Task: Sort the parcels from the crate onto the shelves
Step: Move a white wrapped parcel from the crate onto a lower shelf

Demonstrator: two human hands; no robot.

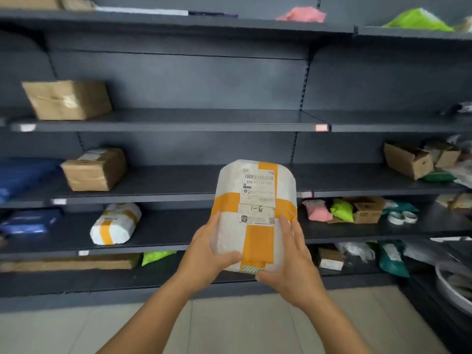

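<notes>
I hold a white parcel [255, 208] crossed with orange tape, upright in front of the dark shelves [178, 121]. Its shipping label faces me with "1-8" handwritten on it. My left hand [207, 254] grips its lower left side, thumb across the front. My right hand [293, 256] cups its lower right edge and bottom corner. A similar white and orange parcel [115, 223] lies on a lower shelf to the left. The crate is not in view.
Cardboard boxes [69, 98] [94, 169] sit on the left of two shelves. Blue bags [25, 175] lie at far left. Pink and green bags [329, 212], small boxes [408, 159] and tape rolls [402, 217] crowd the right shelves. A round tray [449, 290] juts out at lower right.
</notes>
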